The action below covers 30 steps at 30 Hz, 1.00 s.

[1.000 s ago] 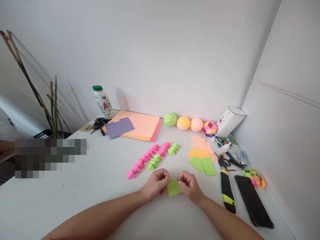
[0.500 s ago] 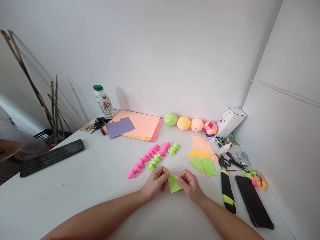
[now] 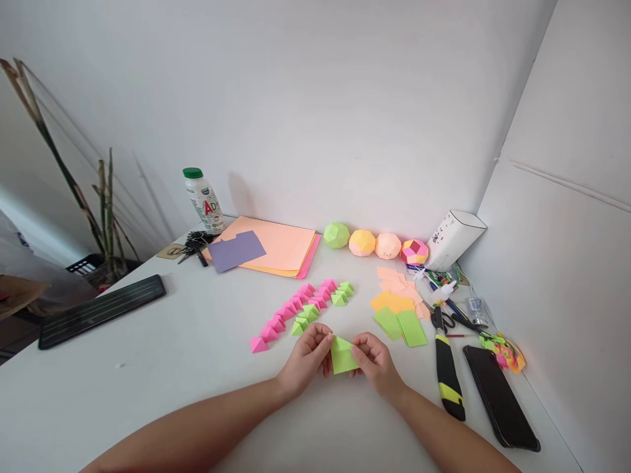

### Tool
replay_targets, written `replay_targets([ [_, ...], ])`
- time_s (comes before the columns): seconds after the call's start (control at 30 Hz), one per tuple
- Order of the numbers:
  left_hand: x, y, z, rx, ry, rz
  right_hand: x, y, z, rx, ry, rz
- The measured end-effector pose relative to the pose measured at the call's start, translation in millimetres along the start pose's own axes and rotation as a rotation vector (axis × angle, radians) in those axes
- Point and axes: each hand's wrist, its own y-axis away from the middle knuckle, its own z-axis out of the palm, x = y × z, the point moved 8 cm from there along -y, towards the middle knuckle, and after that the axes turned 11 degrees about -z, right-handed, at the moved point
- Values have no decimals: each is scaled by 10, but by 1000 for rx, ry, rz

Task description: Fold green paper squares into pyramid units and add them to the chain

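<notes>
The left hand point(image 3: 310, 358) pinches the upper left corner of a small, light-green, four-sided paper sheet point(image 3: 342, 360), thumb on top with the fingers curled beneath; the right hand point(image 3: 377, 364) grips its right edge in the same way; the sheet lies between the two sets of fingertips, its near edge toward the body; whether it touches the white, flat-topped table point(image 3: 207, 368) I cannot tell. The step in hand looks like folding, with the sheet being turned or lined up for a crease; the next move seems to call for matching edge to edge, then a firm thumb press along the fold, without letting the corners slip. Just beyond the left fingers stand bright-green, folded-paper pyramids point(image 3: 304, 320), with hot-pink, folded-paper pyramids point(image 3: 286, 311) running beside them, likely patterns for the shape; beyond the right fingers, to their right, lie flat, green, rectangular paper pieces point(image 3: 412, 328), within easy reach and apart from both hands.
</notes>
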Motion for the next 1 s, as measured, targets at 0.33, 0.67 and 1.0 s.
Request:
replay_targets([
  [0.33,32,-33,-33,2,-41,79,-46,-4,0,4,71,-33],
  [0.67,80,-29,-30,14,-31,55,0,-26,-97,74,86,-62],
  [1.0,-1,-48,-3,-44,-75,48,15,-51,-196,176,80,-37],
])
